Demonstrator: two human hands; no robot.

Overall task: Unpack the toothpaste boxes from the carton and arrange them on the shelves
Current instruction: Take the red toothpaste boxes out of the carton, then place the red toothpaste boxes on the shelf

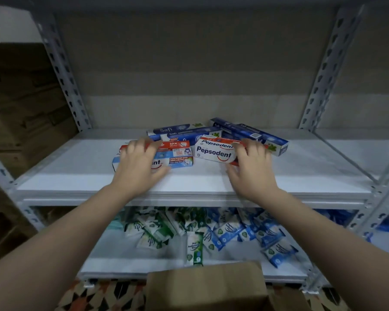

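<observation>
Several toothpaste boxes lie in a loose heap on the white middle shelf. My left hand rests on the left Pepsodent boxes, its fingers curved over their top and the thumb at their front edge. My right hand grips the right end of the white and red Pepsodent boxes. Behind them lie blue Safi boxes and further dark blue Safi boxes, angled to the right. The brown carton stands open below me at the bottom edge.
The lower shelf holds a pile of green and blue wipe packets. Grey slotted uprights frame the rack on the left, and more uprights on the right. Stacked brown cartons stand to the left. Patterned floor shows below.
</observation>
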